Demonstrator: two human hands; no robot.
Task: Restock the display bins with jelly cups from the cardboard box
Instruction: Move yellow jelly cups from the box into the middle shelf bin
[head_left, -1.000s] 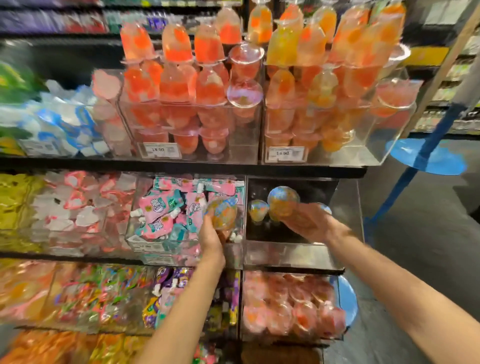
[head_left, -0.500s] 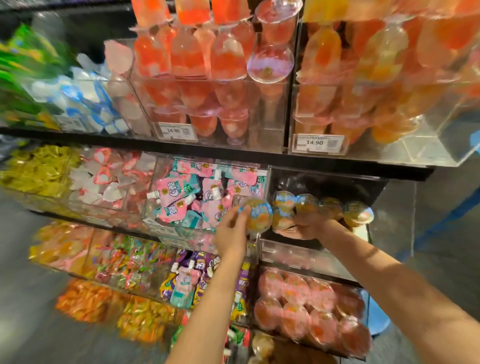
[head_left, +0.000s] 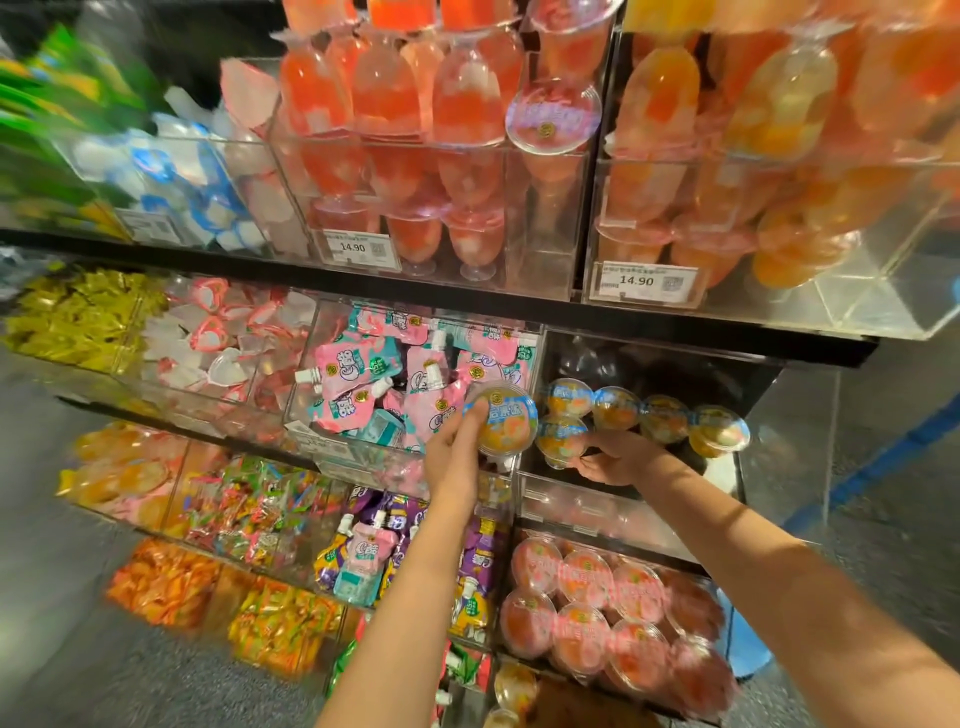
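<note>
My left hand (head_left: 457, 457) grips an orange jelly cup with a blue-and-white lid (head_left: 501, 418) at the left edge of a clear display bin (head_left: 613, 512) on the middle shelf. My right hand (head_left: 615, 460) reaches into that bin and holds another jelly cup (head_left: 561, 439) from below. Several more orange jelly cups (head_left: 667, 418) stand in a row along the bin's back. A brown cardboard box (head_left: 576, 701) shows partly at the bottom edge, with a cup (head_left: 514, 688) in it.
A bin of pink pouches (head_left: 384, 389) sits left of the bin. Below lies a bin of pink jelly cups (head_left: 613, 613). Tall goblet jellies (head_left: 441, 104) fill the upper shelf, with price tags (head_left: 647, 283). A grey floor lies to the right.
The view has moved closer and tilted down. My left hand's cup has shifted right toward the bin's edge. My right hand has settled under a cup in the bin.
</note>
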